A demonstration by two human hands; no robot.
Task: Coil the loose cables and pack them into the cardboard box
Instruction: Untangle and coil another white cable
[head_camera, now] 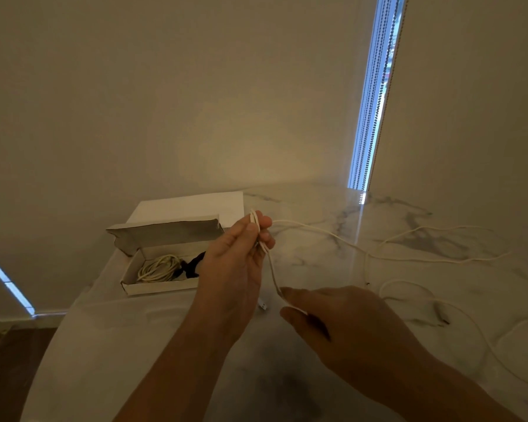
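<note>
Marble table (317, 208) — both hands pinch white cable (317, 231).

black item in cardboard box (162, 271) half hidden behind left hand (235, 257), white cable (409, 257) cut off at right edge

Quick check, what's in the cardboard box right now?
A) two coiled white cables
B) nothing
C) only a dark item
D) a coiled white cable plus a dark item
D: the open cardboard box holds one coiled white cable with a dark item beside it, while the hands hold another white cable that trails loose over the table.
</note>
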